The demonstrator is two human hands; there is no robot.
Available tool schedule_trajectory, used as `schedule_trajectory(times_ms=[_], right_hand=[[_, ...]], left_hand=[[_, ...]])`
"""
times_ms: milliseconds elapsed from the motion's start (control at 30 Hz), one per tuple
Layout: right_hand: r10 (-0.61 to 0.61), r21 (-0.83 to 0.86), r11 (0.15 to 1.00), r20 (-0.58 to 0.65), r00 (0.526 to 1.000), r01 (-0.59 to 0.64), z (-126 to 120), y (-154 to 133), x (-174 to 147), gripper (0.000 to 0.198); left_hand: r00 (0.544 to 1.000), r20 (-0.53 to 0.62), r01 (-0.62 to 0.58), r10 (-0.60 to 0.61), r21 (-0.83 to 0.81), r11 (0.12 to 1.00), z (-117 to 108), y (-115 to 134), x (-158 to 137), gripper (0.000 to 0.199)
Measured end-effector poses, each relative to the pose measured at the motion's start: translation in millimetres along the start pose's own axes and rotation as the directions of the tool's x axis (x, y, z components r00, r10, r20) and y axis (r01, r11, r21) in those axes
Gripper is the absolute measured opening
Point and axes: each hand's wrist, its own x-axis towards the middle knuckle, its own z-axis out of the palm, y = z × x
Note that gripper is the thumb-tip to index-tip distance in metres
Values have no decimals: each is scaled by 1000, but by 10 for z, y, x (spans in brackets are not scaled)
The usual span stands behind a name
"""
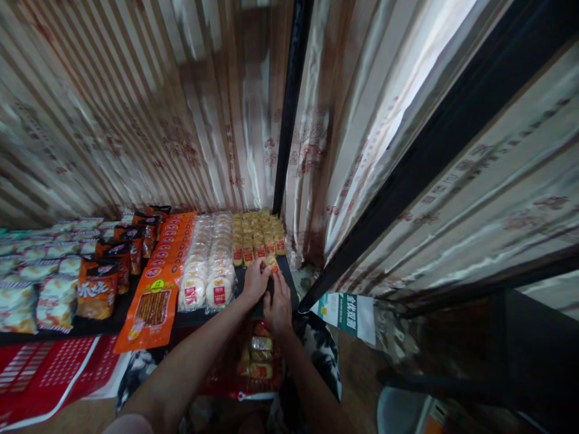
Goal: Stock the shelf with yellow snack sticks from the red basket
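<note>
Yellow packet [272, 263] is pinched by the fingertips of both the left hand [256, 279] and the right hand [279, 301], just above the black shelf [290, 282], in front of the rows of small yellow packs [259, 235]. Main risk: rows get shoved back or tipped if the packet is pushed in too hard; they are packed tight. Cracker packs [194, 292] could be knocked, since the left forearm is held near their front. If grip is lost, a drop past the shelf edge is possible; more wrapped pieces [261, 355] are seen below. Finger pressure cannot be told.
</note>
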Motion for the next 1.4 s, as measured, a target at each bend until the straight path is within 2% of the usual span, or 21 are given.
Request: schedule_trajectory(times_ms=[100,267,433,533,767,1133,1267,1400], right_hand=[[0,-41,999,-2,1000,0,22,48,69,55],[29,-81,996,15,999,-27,54,113,189,57],[100,-103,990,27,995,-96,36,117,295,58],[107,-105,989,35,994,-103,35,118,338,59],[94,-83,992,-8,996,-95,83,166,363,61],[62,-167,984,-11,998,-63,75,134,350,56],[79,-212,975,20,997,-73,87,126,352,58],[70,-216,974,17,997,-65,86,135,358,61]], left_hand=[[999,1,-47,47,-18,999,49,56,97,22],[990,17,-139,138,96,986,106,188,224,27],[987,56,-163,153,252,954,141,286,330,27],[986,77,-166,150,291,942,154,315,380,30],[988,67,-151,139,255,955,173,366,461,37],[993,54,-117,109,200,973,227,302,591,38],[992,45,-123,115,242,963,201,337,566,40],[991,38,-135,130,200,970,178,352,448,38]])
